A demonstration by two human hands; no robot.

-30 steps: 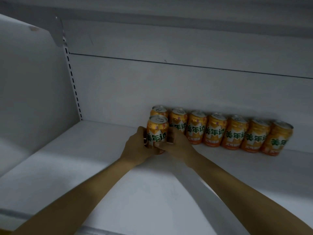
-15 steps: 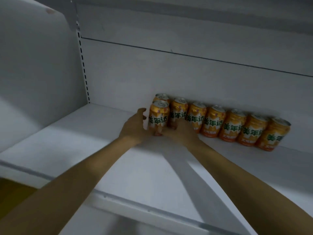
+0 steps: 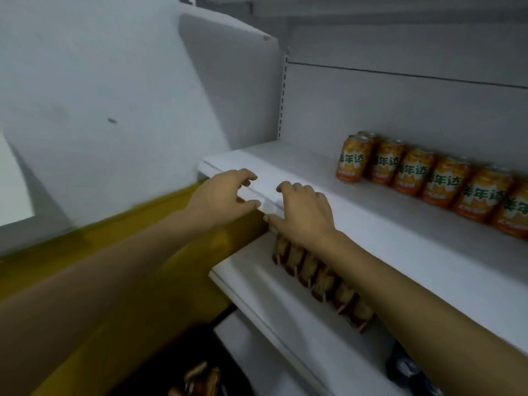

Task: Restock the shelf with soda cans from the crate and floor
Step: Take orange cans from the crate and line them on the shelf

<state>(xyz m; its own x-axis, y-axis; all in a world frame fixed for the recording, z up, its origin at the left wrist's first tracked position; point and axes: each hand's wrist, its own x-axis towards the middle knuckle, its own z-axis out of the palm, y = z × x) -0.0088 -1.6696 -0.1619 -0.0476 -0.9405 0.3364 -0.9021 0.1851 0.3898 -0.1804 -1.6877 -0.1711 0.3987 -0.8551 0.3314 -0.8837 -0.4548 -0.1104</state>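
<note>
Head view: both hands are empty, fingers loosely curled and spread with nothing between them. The left hand [image 3: 225, 195] is at the front left corner of the white shelf [image 3: 371, 224], thumb along its lip. The right hand [image 3: 303, 212] is just beside it, palm down over the same front edge. Whether either one touches the shelf cannot be told through the blur. The orange soda cans [image 3: 414, 172] stand upright in a row against the back panel, well apart from both hands. One more can [image 3: 353, 160] stands in front of the row's left end. On the lower shelf [image 3: 257, 287], under the right forearm, is a blurred row of reddish-brown packs [image 3: 314, 270].
</note>
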